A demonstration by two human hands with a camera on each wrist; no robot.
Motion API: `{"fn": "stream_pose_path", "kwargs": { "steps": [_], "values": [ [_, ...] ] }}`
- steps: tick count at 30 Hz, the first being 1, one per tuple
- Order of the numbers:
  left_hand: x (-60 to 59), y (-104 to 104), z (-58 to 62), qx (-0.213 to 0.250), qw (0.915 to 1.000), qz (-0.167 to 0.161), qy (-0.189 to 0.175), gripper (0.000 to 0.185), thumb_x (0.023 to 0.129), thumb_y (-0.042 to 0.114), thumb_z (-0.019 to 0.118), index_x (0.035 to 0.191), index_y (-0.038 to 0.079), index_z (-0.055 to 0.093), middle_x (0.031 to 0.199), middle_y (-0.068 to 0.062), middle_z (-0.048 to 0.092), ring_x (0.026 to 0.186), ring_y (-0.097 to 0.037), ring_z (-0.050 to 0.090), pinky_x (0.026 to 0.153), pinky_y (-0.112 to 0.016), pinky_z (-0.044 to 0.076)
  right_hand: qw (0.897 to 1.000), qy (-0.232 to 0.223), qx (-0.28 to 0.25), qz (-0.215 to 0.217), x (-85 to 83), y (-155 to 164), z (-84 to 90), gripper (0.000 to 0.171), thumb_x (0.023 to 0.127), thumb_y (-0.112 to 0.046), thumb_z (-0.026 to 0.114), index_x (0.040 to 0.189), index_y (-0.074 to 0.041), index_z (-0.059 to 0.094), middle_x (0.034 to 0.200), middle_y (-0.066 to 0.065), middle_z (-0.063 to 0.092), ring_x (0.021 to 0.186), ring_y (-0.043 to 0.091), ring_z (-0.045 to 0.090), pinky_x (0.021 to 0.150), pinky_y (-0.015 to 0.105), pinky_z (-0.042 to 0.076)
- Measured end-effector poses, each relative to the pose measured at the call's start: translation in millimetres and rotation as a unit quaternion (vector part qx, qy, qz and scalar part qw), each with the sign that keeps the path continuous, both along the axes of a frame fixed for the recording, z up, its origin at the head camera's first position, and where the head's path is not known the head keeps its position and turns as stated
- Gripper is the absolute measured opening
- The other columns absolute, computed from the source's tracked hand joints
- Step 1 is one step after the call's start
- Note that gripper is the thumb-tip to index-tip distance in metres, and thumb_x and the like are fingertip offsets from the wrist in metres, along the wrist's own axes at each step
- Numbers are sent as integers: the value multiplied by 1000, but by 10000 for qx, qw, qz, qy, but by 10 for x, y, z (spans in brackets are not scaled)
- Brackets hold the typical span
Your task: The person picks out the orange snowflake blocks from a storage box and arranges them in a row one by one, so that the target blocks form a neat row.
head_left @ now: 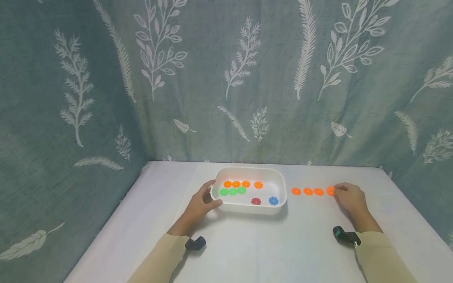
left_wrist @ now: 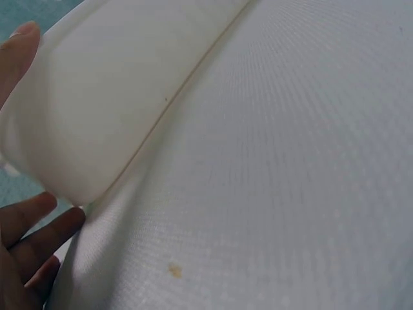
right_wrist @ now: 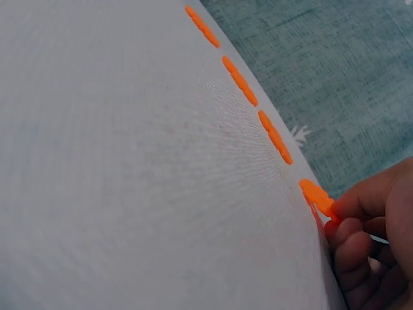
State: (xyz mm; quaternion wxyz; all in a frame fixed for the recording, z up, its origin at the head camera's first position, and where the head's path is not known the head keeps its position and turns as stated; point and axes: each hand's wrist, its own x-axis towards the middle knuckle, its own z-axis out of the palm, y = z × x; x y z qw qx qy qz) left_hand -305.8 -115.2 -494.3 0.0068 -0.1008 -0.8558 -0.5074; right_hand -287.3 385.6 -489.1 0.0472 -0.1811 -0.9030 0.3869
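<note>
My right hand (head_left: 352, 199) pinches an orange flower-shaped disc (head_left: 330, 191) by its edge between thumb and fingers. In the right wrist view that orange disc (right_wrist: 316, 196) tilts up close over the white cloth. To its left lie three more orange discs (head_left: 308, 191) in a row. My left hand (head_left: 199, 204) grips the left end of a white plastic tray (head_left: 247, 206), thumb at the front rim and fingers round the back corner. Inside the tray are several orange discs (head_left: 245, 184), three green discs (head_left: 232, 191), a red disc (head_left: 256, 201) and a blue disc (head_left: 273, 201).
A white cloth (head_left: 269, 247) covers the table. Green curtains with white leaf prints (head_left: 212, 78) stand behind it and at both sides. Dark wrist cameras (head_left: 196, 243) are strapped at both sleeves. A small yellowish stain (left_wrist: 174, 269) marks the cloth.
</note>
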Motion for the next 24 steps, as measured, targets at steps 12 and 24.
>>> {"fn": "stream_pose_path", "kwargs": {
  "steps": [12,24],
  "values": [
    [-7,14,-9,-81,9999,45,125,80,79,41,80,147,35,38,146,-11,47,133,-31,44,106,-62,30,9998,132,123,-102,21,-22,-5,44,95,-23,49,125,9,55,125,31,54,115,48,49,93,59,44],
    [-37,1,-28,-77,9999,-16,85,82,78,41,80,148,33,38,146,-13,46,133,-32,44,106,-62,30,9995,183,195,-136,20,-26,-11,42,98,-24,48,123,9,57,124,30,55,115,48,49,94,61,43]
  ]
}}
